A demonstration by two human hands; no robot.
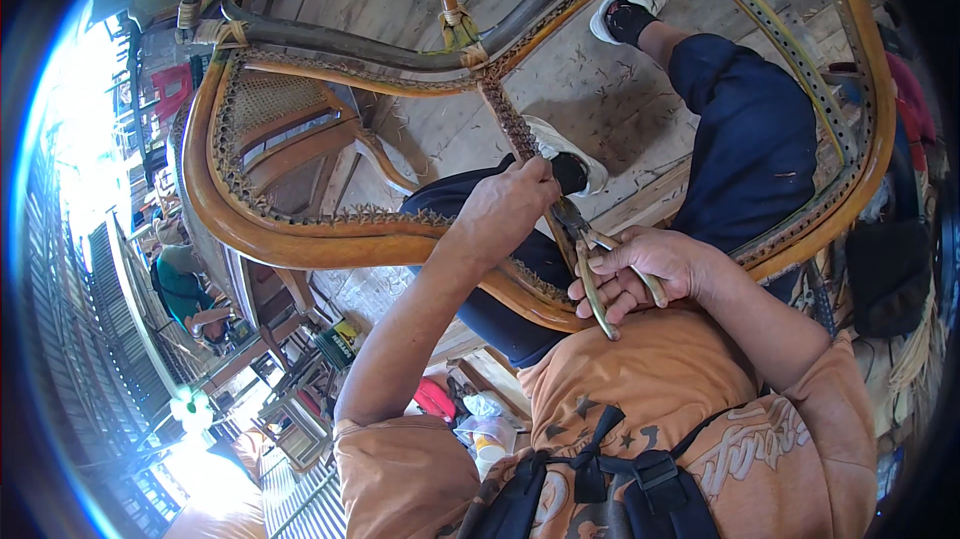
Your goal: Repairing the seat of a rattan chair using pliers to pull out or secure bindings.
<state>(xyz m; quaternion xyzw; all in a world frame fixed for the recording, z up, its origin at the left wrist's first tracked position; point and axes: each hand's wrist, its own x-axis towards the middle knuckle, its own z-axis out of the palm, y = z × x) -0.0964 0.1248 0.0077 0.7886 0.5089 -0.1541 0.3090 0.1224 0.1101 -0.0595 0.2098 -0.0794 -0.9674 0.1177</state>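
Note:
A curved wooden chair frame (330, 247), with ragged cut cane along its inner edges, lies across my lap. My left hand (505, 209) is closed at the frame's narrow middle bar (508, 117), its fingertips pressed together. What they pinch, if anything, is hidden. My right hand (655, 264) is wrapped around the pliers (590, 284), whose handles are spread apart. The pliers' jaws reach to the middle bar, just below my left fingers. Whether the jaws bite on anything cannot be made out.
Wooden floorboards (420, 124) carry scattered cane scraps. A wooden chair with woven cane (275, 99) stands beyond the frame at left. Another person (185, 284) sits at the far left. A dark bag (890, 274) is at right, with pale loose fibres (915, 369) below it.

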